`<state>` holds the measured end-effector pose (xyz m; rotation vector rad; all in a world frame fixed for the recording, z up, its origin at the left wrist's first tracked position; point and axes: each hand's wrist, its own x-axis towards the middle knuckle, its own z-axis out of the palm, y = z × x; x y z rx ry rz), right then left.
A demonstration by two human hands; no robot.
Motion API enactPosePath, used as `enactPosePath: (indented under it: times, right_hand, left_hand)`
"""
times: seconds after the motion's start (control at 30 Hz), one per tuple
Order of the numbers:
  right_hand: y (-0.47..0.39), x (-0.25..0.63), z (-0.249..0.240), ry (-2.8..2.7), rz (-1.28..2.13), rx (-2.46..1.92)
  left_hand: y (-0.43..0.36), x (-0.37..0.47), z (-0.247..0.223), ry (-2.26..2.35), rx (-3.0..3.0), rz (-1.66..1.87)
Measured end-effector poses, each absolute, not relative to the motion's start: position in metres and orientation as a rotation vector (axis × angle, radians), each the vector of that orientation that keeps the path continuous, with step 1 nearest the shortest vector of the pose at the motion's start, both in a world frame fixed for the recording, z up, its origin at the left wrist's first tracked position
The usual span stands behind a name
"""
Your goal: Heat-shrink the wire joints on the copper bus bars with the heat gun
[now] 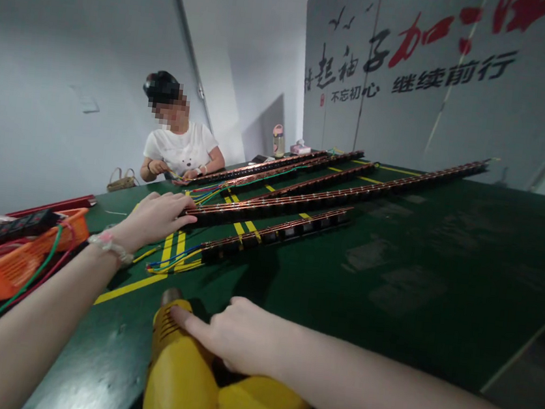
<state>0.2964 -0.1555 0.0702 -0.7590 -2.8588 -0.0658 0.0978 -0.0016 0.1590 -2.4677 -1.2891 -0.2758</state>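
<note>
My left hand (163, 216) is closed round the near end of a long dark bar strung with copper-coloured wires (302, 199). The bar slants away to the far right. My right hand (252, 333) is wrapped over the barrel of a yellow heat gun (178, 377), with one finger stretched out behind its metal nozzle; its other fingers are partly hidden. The nozzle points away from me. Between the hands and farther right lies a shorter wired bar (274, 234), with blue and yellow leads (175, 262) at its near end.
More wired bars (256, 173) lie across the green table (423, 261), which has yellow tape lines. An orange basket (13, 273) with wires and dark parts stands at the left. Opposite sits a person (181, 145) handling leads. A bottle (278, 141) stands at the back.
</note>
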Motion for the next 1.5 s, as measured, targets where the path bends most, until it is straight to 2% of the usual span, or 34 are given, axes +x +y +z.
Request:
enactPosePath:
  times: [0.23,0.47,0.7,0.97,1.3,1.5]
  right_hand:
    - [-0.155,0.296,0.069,-2.877,-0.104,-0.730]
    - [-0.156,0.295,0.067,-2.843,-0.109,-0.758]
    - [-0.156,0.295,0.063,-2.819,-0.148,-0.746]
    - [-0.162,0.295,0.062,-2.796,-0.259,-0.796]
    - [-0.159,0.296,0.069,-2.829,-0.058,-0.764]
    - [-0.154,0.295,0.061,-2.818,-0.075,-0.727]
  left_hand:
    - [-0.065,0.106,0.149,-1.226,-2.635,-0.380]
    - [-0.063,0.105,0.117,-1.186,-2.796,-0.277]
    - [-0.076,0.121,0.117,-1.044,-2.793,-0.050]
    - [-0.112,0.137,0.120,-1.000,-2.917,0.035]
    - [-0.041,0.119,0.107,-1.007,-3.011,0.049]
    - [0.001,0.105,0.090,-1.024,-2.978,-0.065]
